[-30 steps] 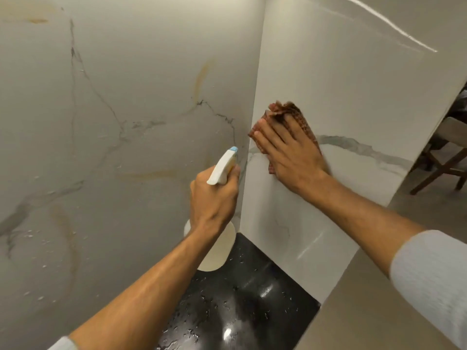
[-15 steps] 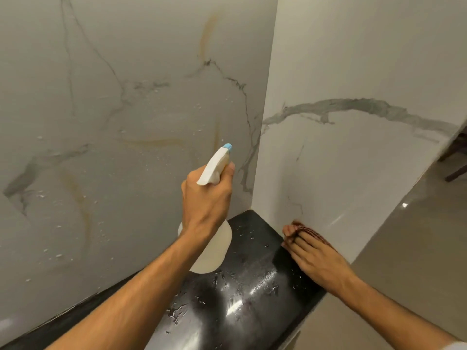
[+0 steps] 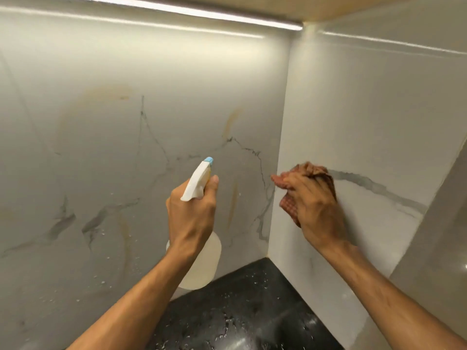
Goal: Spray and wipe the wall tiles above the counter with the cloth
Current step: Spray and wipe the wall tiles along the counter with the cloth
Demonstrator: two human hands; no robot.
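Our left hand (image 3: 190, 213) grips the sprayer (image 3: 198, 184), fingers wrapped round its neck. Our right hand (image 3: 316, 205) presses the cloth (image 3: 290, 204) flat against the side tile (image 3: 366, 117), above the wet counter (image 3: 252, 311).

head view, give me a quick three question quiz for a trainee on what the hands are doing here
1. True or false: the spray bottle is standing on the black counter.
2. Which hand presses the cloth to the tiles? A. left hand B. right hand
3. Fill in: the cloth is on the ____ wall, beside the corner.

Key: 1. false, the left hand holds it up, nozzle towards the back wall. 2. B. 3. right side.
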